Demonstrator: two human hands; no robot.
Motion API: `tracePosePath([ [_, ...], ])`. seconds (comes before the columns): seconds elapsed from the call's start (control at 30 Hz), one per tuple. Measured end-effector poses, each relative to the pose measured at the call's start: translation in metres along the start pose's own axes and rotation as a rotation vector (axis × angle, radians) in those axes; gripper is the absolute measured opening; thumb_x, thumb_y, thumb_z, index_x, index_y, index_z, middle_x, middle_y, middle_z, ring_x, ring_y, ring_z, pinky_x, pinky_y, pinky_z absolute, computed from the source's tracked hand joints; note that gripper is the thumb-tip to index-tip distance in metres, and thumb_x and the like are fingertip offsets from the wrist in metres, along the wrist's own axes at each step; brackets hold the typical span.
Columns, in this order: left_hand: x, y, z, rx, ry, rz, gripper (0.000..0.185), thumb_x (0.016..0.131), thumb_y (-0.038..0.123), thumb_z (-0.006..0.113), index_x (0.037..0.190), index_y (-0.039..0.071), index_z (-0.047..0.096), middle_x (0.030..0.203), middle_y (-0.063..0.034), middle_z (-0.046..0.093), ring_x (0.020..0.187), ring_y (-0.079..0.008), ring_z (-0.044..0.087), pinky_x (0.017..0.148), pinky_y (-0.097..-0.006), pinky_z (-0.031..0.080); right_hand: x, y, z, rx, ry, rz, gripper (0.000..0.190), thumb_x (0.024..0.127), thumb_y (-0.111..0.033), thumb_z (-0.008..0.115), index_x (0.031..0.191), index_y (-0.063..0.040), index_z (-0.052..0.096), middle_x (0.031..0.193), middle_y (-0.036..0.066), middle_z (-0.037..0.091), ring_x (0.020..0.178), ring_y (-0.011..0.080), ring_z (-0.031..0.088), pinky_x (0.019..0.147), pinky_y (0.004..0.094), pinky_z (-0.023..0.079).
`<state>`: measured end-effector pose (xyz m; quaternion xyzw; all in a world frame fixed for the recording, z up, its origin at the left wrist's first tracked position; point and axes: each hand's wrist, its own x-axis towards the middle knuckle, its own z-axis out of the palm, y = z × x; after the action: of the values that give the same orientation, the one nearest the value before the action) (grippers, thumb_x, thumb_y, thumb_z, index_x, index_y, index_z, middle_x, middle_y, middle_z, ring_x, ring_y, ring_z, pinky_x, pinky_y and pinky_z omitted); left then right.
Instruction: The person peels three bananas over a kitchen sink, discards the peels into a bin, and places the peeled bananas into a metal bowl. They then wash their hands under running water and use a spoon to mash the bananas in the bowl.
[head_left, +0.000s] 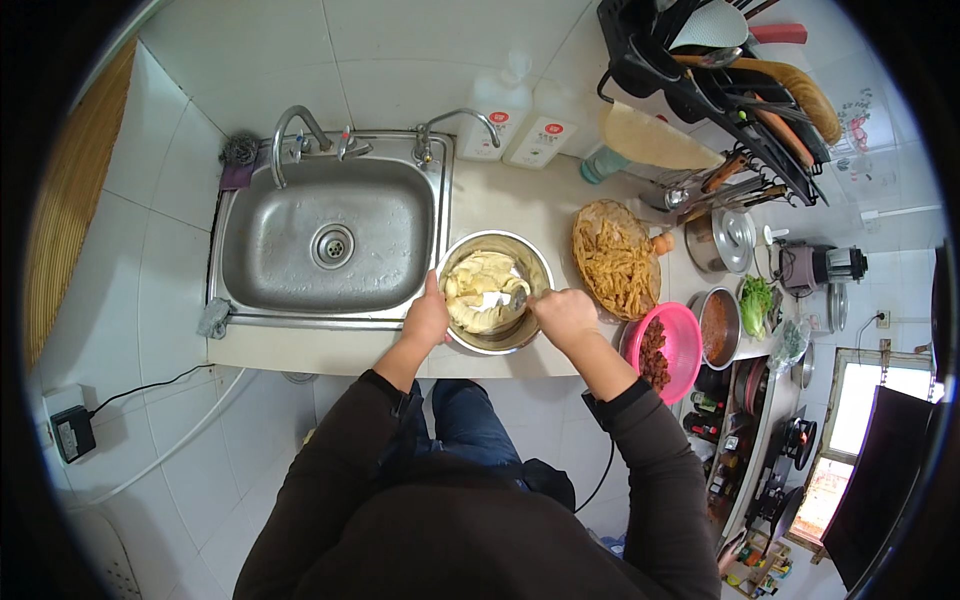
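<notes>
A round stainless steel bowl (541, 330) stands on the counter in front of me, just right of the sink. It holds a thick pale-yellow mass (480, 281), like dough or batter, with a patch of white in its middle. My left hand (427, 315) grips the bowl's left rim, thumb along the outside. Over the right rim, my right hand (566, 319) is closed around the handle of a metal spoon (519, 298). The spoon's head dips into the yellow mass; its handle is mostly hidden by my fist.
Left is a steel sink (262, 262) with two taps. Right of the bowl lie a basket of yellow fried strips (616, 259), a pink colander (682, 352) with brown pieces, a pot of reddish sauce (718, 330) and lettuce (756, 307). A utensil rack (720, 97) hangs above.
</notes>
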<state>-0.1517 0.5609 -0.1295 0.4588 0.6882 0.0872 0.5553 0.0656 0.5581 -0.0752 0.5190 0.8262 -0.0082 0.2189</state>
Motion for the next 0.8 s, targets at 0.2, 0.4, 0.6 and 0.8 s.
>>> tracePosePath([
  [0.2, -0.003, 0.0, 0.001, -0.012, 0.021, 0.017, 0.053, 0.095, 0.013, 0.033, 0.144, 0.013, 0.012, 0.082, -0.0227, 0.065, 0.048, -0.0268, 0.063, 0.051, -0.0379, 0.053, -0.001, 0.003, 0.005, 0.034, -0.097, -0.124, 0.016, 0.08, -0.015, 0.054, 0.078, -0.01, 0.069, 0.081, 0.008, 0.069, 0.073, 0.0248, 0.069, 0.06, 0.0374, 0.055],
  [0.4, -0.001, 0.001, 0.0, -0.07, -0.006, -0.012, 0.053, 0.096, 0.013, 0.034, 0.144, 0.013, 0.012, 0.082, -0.0223, 0.065, 0.049, -0.0271, 0.063, 0.051, -0.0379, 0.053, 0.005, -0.005, 0.004, 0.083, -0.254, -0.081, 0.018, 0.082, -0.014, 0.054, 0.084, -0.011, 0.071, 0.089, 0.009, 0.07, 0.083, 0.0247, 0.069, 0.07, 0.0373, 0.055],
  [0.6, -0.003, 0.001, 0.0, -0.015, 0.023, 0.008, 0.055, 0.095, 0.012, 0.034, 0.144, 0.013, 0.011, 0.083, -0.0229, 0.065, 0.051, -0.028, 0.064, 0.05, -0.0384, 0.053, 0.0, 0.011, -0.018, 0.098, -0.116, 0.116, 0.017, 0.081, -0.014, 0.055, 0.083, -0.011, 0.071, 0.087, 0.01, 0.07, 0.081, 0.0258, 0.069, 0.067, 0.0368, 0.055],
  [0.8, -0.001, -0.001, 0.002, -0.03, 0.014, 0.001, 0.053, 0.095, 0.013, 0.034, 0.144, 0.011, 0.012, 0.082, -0.0221, 0.065, 0.049, -0.0274, 0.063, 0.049, -0.0384, 0.053, 0.01, -0.008, -0.016, 0.057, -0.254, -0.021, 0.017, 0.084, -0.013, 0.055, 0.086, -0.013, 0.072, 0.09, 0.009, 0.07, 0.083, 0.022, 0.069, 0.068, 0.0345, 0.055],
])
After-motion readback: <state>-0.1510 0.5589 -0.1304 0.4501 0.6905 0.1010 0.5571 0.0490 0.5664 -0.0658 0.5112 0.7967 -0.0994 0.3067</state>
